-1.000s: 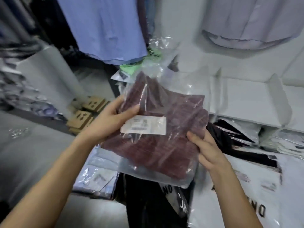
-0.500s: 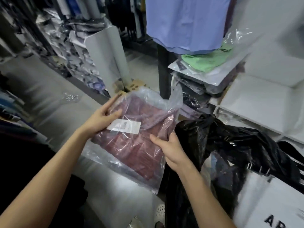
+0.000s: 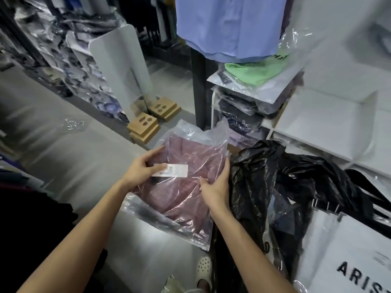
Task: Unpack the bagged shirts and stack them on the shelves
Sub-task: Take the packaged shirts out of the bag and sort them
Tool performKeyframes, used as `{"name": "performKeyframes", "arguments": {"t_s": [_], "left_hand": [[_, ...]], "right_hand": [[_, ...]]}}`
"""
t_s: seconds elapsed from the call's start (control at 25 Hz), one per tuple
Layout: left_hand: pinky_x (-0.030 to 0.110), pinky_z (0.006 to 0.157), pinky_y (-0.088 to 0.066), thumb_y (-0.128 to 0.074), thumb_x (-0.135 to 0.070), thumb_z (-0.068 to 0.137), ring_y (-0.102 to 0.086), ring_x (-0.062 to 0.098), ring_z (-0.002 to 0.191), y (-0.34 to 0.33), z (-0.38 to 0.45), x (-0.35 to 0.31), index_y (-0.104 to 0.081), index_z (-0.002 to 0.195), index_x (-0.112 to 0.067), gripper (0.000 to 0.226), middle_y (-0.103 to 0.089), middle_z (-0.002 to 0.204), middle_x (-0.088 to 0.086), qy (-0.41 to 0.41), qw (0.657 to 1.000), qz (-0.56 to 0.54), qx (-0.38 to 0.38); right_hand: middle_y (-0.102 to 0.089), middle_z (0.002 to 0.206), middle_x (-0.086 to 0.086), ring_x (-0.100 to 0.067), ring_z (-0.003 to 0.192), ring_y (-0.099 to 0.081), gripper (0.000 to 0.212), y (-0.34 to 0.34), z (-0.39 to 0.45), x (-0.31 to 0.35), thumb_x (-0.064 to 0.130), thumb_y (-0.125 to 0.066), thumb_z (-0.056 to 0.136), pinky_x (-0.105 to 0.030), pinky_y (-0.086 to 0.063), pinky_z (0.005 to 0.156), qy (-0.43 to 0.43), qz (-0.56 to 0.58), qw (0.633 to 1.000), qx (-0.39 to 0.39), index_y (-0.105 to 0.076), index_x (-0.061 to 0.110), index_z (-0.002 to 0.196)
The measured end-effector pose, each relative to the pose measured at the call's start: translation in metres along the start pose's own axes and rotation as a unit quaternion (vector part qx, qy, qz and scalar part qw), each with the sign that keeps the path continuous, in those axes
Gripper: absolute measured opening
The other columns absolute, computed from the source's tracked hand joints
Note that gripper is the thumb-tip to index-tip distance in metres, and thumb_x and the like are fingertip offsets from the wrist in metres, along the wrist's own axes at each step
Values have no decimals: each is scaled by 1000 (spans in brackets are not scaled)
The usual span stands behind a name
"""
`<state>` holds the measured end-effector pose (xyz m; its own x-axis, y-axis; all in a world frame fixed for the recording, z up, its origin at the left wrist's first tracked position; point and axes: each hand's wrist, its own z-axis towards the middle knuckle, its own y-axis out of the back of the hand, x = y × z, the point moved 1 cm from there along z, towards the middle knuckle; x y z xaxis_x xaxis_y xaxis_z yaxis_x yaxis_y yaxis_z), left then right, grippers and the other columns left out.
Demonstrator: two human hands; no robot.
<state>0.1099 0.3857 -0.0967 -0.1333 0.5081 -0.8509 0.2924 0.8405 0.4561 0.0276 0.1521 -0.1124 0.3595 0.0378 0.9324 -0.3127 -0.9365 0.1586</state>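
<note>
A folded maroon shirt in a clear plastic bag (image 3: 182, 187) with a white label is held in front of me at waist height. My left hand (image 3: 141, 170) grips its left edge, thumb on the label. My right hand (image 3: 215, 189) grips its right edge. The bag's open top points away from me. White shelves (image 3: 321, 115) stand to the right. A pile of bagged shirts (image 3: 249, 96), a green one on top, rests at the shelf's left end.
A black plastic bag (image 3: 275, 176) lies open right of my hands beside a white printed bag (image 3: 349, 254). A blue shirt (image 3: 228, 26) hangs above. Wooden blocks (image 3: 148, 123) and a white divider panel (image 3: 122, 66) stand on the grey floor ahead. My shoe (image 3: 203, 269) shows below.
My view has swung left and down. The bagged maroon shirt has come lower and closer to me, away from the shelves. Both hands keep their hold.
</note>
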Motion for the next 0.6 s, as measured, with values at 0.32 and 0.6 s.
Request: {"name": "performKeyframes", "arguments": {"t_s": [0.32,0.6], "left_hand": [[37,105,-43,-72,-64,60,-53,19,126,-6,9,-27,-55,141,-34,89,-56,138,-2,6,989,145,-21],[19,94,-51,-68,-29,99,-63,2,109,-120,-26,-172,-59,127,-29,30,-65,121,-7,-233,971,-47,-41]], "right_hand": [[-10,169,-9,-23,147,-37,92,37,-43,42,25,-73,94,-26,-31,117,57,-189,972,130,-12,30,163],[-60,121,5,-4,91,-69,39,115,-67,85,12,-73,91,-18,-56,82,266,-75,961,-12,-64,21,128]]}}
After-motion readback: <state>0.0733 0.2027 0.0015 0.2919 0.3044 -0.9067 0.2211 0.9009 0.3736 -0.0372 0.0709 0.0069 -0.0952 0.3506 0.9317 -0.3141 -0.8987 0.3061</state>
